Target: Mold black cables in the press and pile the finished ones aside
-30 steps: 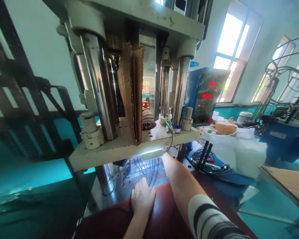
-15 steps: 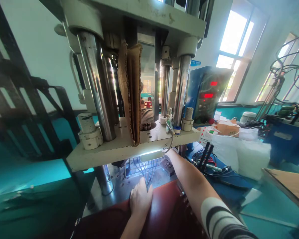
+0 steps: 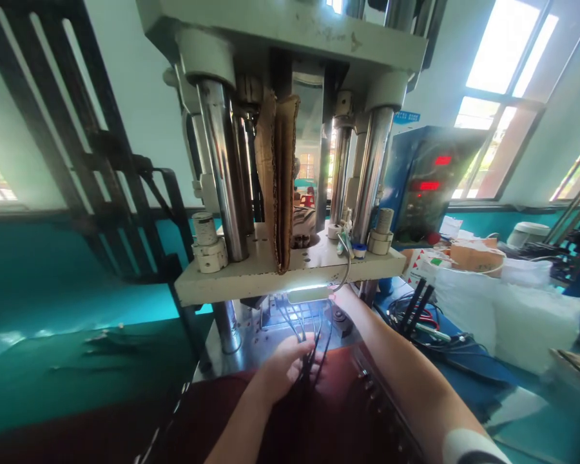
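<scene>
The left hand is curled round a loose bundle of thin black cables, thumb laid over the top, pinching them together in front of the press. The right hand reaches to the right end of a white tube-shaped lamp, under the front edge of a thick cream-painted metal plate; its fingers are partly hidden, so whether they grip or only touch cannot be told.

The strands appear to splay apart beyond the left hand, so a slack hold could let one slip out or cross its neighbours. A hard pull might strain their far ends, which are lost in glare. The right hand and forearm are close beneath the heavy plate, so any downward movement of it could trap them; a knock could also shift the lamp or tug the thin grey wire beside it.

The cables look slim, flexible and dark, fanning out from the left hand toward a brightly lit metal block on the lower steel plate. Their near ends hang over the reddish-brown table, dim against its dark surface.
</scene>
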Demonstrator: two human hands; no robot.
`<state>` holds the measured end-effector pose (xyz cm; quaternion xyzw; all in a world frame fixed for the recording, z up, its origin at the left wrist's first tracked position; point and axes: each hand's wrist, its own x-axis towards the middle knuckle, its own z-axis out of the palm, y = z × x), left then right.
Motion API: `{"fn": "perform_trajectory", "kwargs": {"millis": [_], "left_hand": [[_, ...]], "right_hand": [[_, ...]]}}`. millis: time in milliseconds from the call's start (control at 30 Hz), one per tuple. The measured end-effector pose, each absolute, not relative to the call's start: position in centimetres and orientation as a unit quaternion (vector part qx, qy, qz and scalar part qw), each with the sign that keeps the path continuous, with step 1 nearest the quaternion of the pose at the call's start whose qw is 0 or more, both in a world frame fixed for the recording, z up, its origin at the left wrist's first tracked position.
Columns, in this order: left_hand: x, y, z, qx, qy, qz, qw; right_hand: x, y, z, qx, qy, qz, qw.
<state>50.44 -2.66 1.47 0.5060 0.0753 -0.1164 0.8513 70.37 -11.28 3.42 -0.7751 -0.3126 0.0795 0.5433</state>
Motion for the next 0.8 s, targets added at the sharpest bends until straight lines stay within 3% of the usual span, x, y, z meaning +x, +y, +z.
{"fn": "perform_trajectory", "kwargs": {"millis": [300,500,667,800], "left_hand": [[48.7,-8.0,2.9,0.277,-0.015,-0.171,0.945],[46.8,-9.9,3.0,0.335,0.095,-0.178,0.920],[44.0,-11.9,3.2,0.437,0.021,-0.248,0.864],[42.4,-13.0,3.8,0.506,-0.016,-0.181,0.843]], "right_hand": [[64.7,-15.2,2.0,-0.644,-0.162,0.092,0.742],[62.4,-17.9,2.5,-0.603,-0.096,0.073,0.789],[62.4,-20.6,2.2,-0.594,-0.052,0.039,0.802],[61.6,-23.9,1.7,-0.599,-0.043,0.016,0.799]]}}
